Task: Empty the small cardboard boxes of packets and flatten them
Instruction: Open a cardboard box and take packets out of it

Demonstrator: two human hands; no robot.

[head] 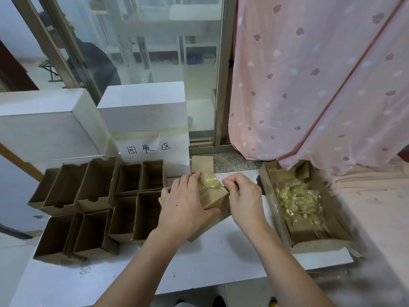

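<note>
The left hand point(186, 202) grips a small cardboard box point(213, 197) from its left side, fingers curled under the lower edge and thumb across the top; the box is plain brown corrugated card, matt, tilted with one corner pointing toward the person. The right hand point(242, 196) is closed at the box's upper right corner, fingertips pinched together there; whether they hold the clear film or the card edge I cannot tell. A glossy transparent packet point(209, 179) with pale yellow contents bulges from the box's open top, just beside the left hand's fingers; behind it a box flap point(202, 163) stands upright.

The box is held above the middle of the desk point(199, 262), a flat white surface with scuffed grey marks. Toward the desk's left edge sit two rows of empty boxes point(99, 202), open-topped, square-walled, the same brown card, pressed against one another. Near the right edge lies a shallow cardboard tray point(336, 240) with ragged torn walls; a crinkled heap of loose packets point(298, 202), shiny film over yellow pieces, fills its far half.

At the back left corner stand two smooth white blocks point(141, 107); a paper sheet point(155, 149) with handwritten characters is taped below one. A pink curtain point(309, 74), soft cloth dotted white with small dark leaves, hangs at the back right.
</note>
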